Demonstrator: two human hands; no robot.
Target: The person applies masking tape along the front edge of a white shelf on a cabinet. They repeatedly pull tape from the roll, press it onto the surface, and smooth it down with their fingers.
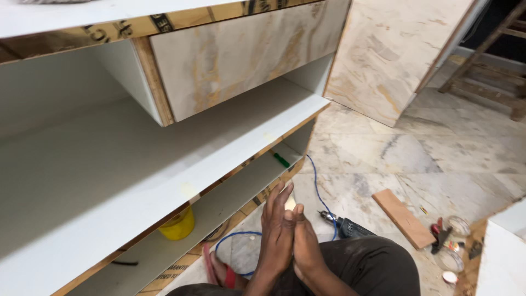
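My left hand point(275, 230) and my right hand point(304, 245) are pressed together palm to palm, low in the middle of the head view, above my dark trouser knee. A small pale thing point(290, 203) shows between the fingertips; what it is cannot be told. The hands hover just in front of the lower shelf point(230, 200) of a white cabinet with raw plywood edges. An electric drill point(342, 224) with a blue cord point(316, 183) lies on the floor right behind my right hand.
A marble-patterned drawer front point(241, 55) juts from the cabinet above. A yellow tub point(178, 225) and a green-handled screwdriver point(281, 159) lie on the lower shelf. On the marble floor are a wood offcut point(403, 218), pliers and small containers point(450, 241). A loose laminated panel point(394, 49) leans behind. My foot wears a red sandal point(219, 269).
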